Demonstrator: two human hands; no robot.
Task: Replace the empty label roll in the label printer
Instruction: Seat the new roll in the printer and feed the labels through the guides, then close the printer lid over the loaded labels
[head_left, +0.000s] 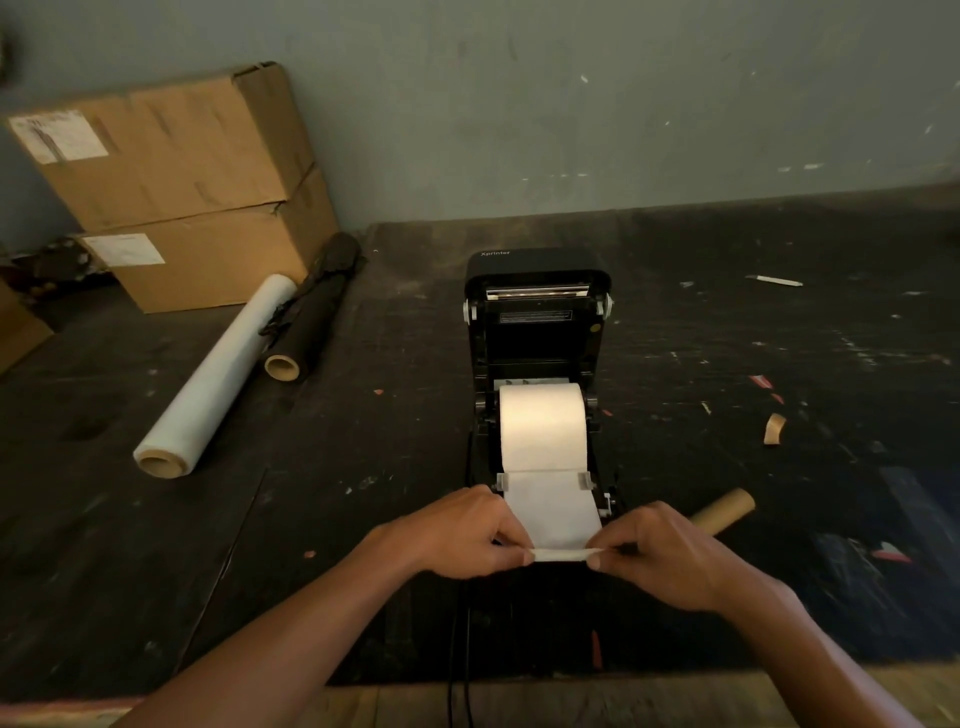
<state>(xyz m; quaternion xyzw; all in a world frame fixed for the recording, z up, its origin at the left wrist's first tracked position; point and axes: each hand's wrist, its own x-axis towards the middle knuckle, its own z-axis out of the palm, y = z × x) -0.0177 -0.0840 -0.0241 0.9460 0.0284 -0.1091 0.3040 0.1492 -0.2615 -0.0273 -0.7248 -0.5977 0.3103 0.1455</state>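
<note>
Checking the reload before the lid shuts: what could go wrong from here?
1. Both hands, left hand and right hand, pinch the label strip by its corners; an uneven pull could skew it between the white paper guides.
2. The strip's leading edge looks folded at the fingertips; a crease might jam once fed.
3. The printer lid stands open; closing it on a slack or skewed strip could pinch it crooked.
</note>
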